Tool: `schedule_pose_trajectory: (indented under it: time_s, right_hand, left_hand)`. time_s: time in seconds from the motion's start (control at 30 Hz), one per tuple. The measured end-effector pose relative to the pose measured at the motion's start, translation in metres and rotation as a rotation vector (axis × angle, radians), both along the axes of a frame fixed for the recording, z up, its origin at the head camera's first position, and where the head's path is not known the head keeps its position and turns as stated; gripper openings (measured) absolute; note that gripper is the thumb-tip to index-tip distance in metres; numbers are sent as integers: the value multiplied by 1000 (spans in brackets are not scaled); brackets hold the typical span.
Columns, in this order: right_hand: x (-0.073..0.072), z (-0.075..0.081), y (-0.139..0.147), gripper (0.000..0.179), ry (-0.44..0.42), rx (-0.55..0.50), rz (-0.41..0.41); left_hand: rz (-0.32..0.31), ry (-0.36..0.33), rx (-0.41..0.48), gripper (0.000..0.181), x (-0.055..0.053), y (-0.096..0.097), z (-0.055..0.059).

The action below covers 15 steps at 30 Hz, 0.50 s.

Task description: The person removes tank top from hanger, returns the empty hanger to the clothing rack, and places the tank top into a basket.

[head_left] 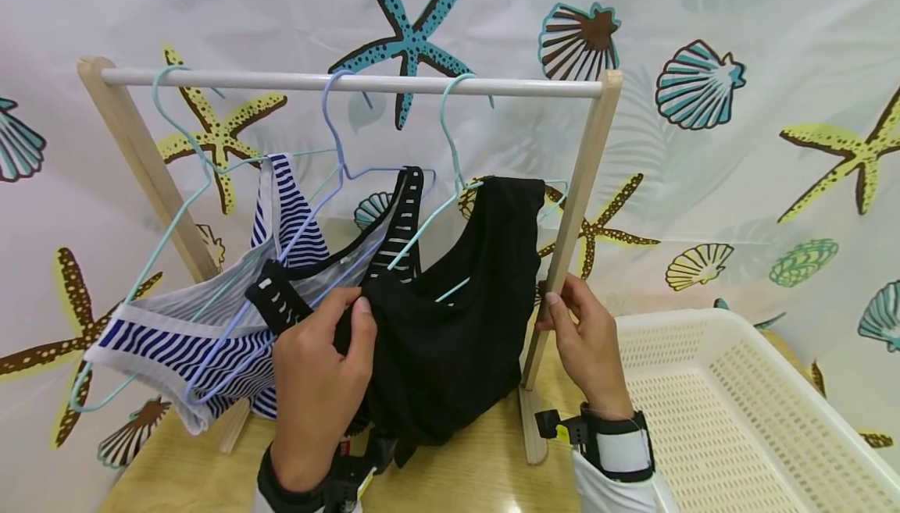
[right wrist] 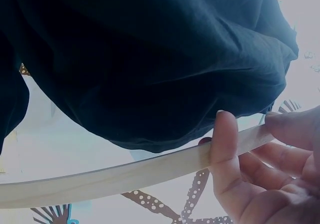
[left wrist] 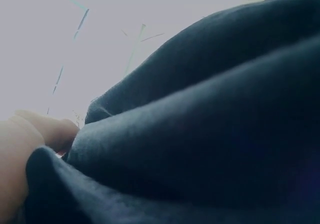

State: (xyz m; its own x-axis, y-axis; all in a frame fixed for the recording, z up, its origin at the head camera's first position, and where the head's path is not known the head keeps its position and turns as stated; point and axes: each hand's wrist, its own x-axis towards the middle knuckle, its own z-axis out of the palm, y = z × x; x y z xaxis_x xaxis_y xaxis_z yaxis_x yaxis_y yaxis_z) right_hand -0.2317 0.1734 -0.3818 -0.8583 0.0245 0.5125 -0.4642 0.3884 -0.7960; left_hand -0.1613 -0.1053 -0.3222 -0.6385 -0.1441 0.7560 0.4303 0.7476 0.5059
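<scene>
Head view: left hand (head_left: pixel 316 368) is pinching soft, probably light black briefs (head_left: pixel 453 341), sensibly by the edge. Right hand (head_left: pixel 587 341) is gripping a wooden post (head_left: pixel 582 185).

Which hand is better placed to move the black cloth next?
Probably the left hand: it pinches the black cloth by its edge, while the right hand grips the wooden post.

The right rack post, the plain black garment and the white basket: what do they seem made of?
Right rack post: likely smooth wood, by its pale tan colour and faint grain.
Plain black garment: soft, matte fabric, shown by its folds and drape; fibre unclear.
White basket: probably moulded plastic, from its even colour and regular perforations.
</scene>
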Motion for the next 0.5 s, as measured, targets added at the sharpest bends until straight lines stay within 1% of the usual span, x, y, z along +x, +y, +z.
schedule_pose_trajectory:
  time_s: [0.13, 0.3, 0.5]
  right_hand:
    - [1, -1, 1, 34, -5, -3, 3]
    - [0, 1, 1, 32, -8, -15, 6]
    - [1, 2, 0, 33, -17, -4, 6]
  left_hand:
    - [1, -5, 2, 16, 0, 0, 0]
    - [0, 12, 1, 16, -1, 1, 1]
    - [-1, 10, 1, 16, 0, 0, 1]
